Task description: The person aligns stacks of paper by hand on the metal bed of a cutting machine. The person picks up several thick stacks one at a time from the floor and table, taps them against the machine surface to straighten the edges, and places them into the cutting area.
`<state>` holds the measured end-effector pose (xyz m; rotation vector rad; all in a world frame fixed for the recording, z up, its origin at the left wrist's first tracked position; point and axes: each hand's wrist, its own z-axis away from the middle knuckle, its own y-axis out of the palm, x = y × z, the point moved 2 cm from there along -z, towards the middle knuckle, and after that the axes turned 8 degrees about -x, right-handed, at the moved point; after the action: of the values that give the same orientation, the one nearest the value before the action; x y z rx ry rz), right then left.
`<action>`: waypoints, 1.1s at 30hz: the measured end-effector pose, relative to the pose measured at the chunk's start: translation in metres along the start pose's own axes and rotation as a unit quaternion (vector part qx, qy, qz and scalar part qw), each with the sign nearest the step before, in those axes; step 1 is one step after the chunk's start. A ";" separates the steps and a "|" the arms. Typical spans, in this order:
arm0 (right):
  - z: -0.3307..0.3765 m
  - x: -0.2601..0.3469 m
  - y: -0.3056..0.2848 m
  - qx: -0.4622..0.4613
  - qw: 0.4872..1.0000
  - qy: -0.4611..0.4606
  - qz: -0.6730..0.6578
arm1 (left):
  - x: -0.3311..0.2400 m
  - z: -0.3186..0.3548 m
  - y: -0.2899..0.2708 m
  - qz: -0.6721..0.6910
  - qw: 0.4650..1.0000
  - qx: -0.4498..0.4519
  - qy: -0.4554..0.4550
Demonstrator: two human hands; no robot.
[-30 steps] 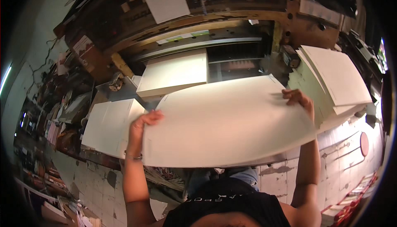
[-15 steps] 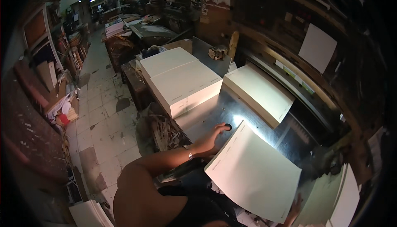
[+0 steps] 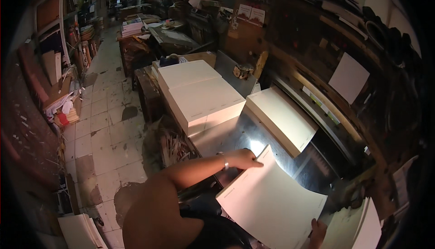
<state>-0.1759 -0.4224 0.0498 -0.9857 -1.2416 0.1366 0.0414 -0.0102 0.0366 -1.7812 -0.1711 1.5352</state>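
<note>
A curved stack of white paper sheets [image 3: 276, 203] hangs in front of me above the near edge of the metal table [image 3: 222, 133]. My left hand [image 3: 244, 159] is closed on its upper left edge, the thumb lying on top and the other fingers hidden underneath. At the lower right edge my right hand [image 3: 318, 230] grips the same stack, its thumb bent over the top. Beyond the table's bare metal a thick paper block [image 3: 283, 117] lies beside a long machine bar. Taller paper piles [image 3: 204, 97] stand side by side at the table's left.
Upright boards or sheets [image 3: 355, 226] lean at the near right. A bin of paper strips [image 3: 174, 147] is below the table's left edge. The tiled floor aisle [image 3: 106, 126] runs along the left, with shelves of stacked material [image 3: 86, 45] beside it.
My left hand has closed on the paper stack's upper left edge, where its thumb stood apart before. The right thumb now shows over the sheets. The view has shifted slightly.
</note>
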 end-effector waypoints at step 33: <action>0.026 0.014 0.000 -0.083 0.979 -0.024 0.182 | -0.009 0.013 0.004 0.040 0.998 -0.001 -0.041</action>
<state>-0.1922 -0.3996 0.0594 -1.3586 -1.1186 0.3489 0.0262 -0.0118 0.0415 -1.7468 -0.1424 1.6671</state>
